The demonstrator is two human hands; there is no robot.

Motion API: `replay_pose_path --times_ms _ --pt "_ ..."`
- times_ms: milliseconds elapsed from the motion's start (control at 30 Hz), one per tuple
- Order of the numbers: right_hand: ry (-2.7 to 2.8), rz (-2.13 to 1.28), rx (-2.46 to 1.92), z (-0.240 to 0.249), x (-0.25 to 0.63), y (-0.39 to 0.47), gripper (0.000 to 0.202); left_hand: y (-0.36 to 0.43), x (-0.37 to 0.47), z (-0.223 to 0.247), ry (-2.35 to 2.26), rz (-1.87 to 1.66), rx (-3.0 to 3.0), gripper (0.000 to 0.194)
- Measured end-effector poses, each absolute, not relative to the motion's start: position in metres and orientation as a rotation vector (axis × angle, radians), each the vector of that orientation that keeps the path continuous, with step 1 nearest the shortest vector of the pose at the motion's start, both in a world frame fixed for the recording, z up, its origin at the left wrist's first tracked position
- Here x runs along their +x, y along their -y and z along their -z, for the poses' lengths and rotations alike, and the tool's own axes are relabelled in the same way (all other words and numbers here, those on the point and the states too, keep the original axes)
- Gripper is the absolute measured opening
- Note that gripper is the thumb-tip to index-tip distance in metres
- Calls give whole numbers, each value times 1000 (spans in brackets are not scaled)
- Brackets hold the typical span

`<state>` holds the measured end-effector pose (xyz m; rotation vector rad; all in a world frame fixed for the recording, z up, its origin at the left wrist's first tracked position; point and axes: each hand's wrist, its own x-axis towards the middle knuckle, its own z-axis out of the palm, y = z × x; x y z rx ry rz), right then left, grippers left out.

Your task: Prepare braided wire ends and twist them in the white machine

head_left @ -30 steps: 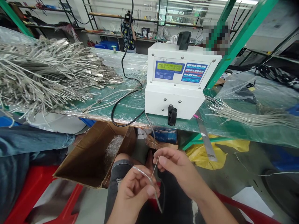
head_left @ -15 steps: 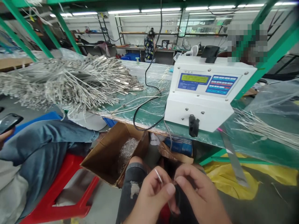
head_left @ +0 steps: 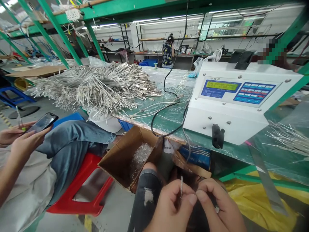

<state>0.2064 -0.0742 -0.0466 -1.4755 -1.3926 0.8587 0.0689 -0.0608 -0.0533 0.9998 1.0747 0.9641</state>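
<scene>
Low in front of the bench, my left hand (head_left: 175, 204) is closed, its thumb and fingers pinching a thin silvery-grey cable (head_left: 182, 186). The upper tip of this cable stands up above the curled index finger; the rest is hidden in the hand. My right hand (head_left: 217, 204) is closed beside it, thumb and index finger pinched together. Its fingertips meet the left thumb tip, and what lies between them is too small to make out. Both hands are over my lap, above the dark jeans (head_left: 147, 196).
A white machine (head_left: 205, 120) with display and keypad stands on the green bench (head_left: 169, 120). A large cable pile (head_left: 103, 85) lies left, more cables (head_left: 287, 138) right. An open carton (head_left: 116, 167) is below. Left, a seated person holds a phone (head_left: 44, 122). A metal strip (head_left: 265, 177) overhangs the edge.
The view has swung left, so the scene sits further right and more of the seated person shows. The cable tip in my left hand points more upright. My fingertips have come together.
</scene>
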Motion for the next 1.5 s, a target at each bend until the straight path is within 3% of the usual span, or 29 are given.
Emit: replay_pose_path --times_ms 267,433,567,767,933,1033,1133,1267,1333,1400,1500 --pt "1240 -924 -1429 44 213 67 37 55 69 49 -1107 -979 1031 37" --pt "1573 -725 -1273 39 232 65 8 51 62 45 -1016 -891 883 39" --pt "1913 -484 -1096 36 241 62 24 51 60 47 -984 -840 911 39" --pt "2127 -263 -986 26 248 55 16 52 58 41 -996 -789 945 37" --pt "2203 -282 -1030 23 249 54 10 54 60 34 -1025 -767 1070 37" --pt "2119 -494 -1133 24 246 59 14 54 57 40 -1093 -842 1451 29" --pt "1847 -992 -1362 26 242 67 22 52 52 50 -1023 -944 2037 13" --pt "1146 -1918 -1319 26 243 74 36 48 48 58 -809 -986 2464 30" --pt "983 -2041 -1251 25 245 76 40 48 50 57 -819 -991 2363 27" --pt "1116 -1828 -1323 26 250 78 37 49 54 53 -916 -959 2116 19" --pt "1616 -1126 -1373 29 256 79 17 50 59 45 -1054 -841 1663 23"
